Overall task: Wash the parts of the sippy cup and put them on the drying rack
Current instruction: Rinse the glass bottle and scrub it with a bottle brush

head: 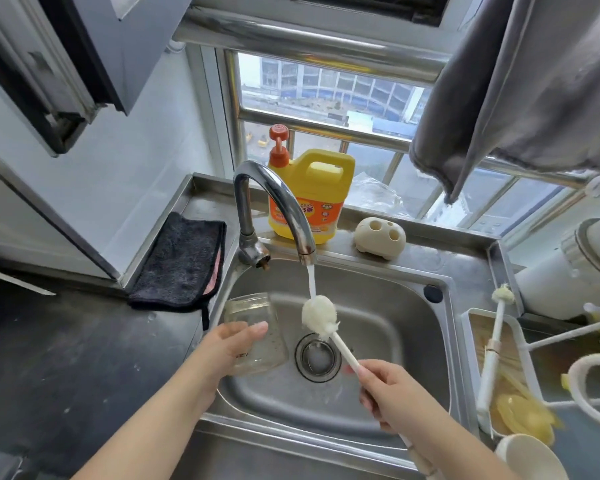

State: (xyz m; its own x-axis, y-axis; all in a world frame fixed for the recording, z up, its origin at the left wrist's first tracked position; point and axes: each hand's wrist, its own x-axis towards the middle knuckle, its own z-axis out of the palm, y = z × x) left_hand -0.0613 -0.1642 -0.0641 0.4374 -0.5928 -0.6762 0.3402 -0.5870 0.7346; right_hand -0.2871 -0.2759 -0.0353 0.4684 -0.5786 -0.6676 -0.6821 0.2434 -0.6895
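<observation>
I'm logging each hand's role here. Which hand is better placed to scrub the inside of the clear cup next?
The right hand: it already grips the sponge brush under the running tap, while the left hand holds the clear cup beside it.

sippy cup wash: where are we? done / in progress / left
Done: nothing clearly; yellow parts lie in the drying rack, origin unclear. In hand: left hand holds the clear cup body over the sink; right hand holds the sponge brush under running water. Left: scrub cup, rinse, rack it.
</observation>
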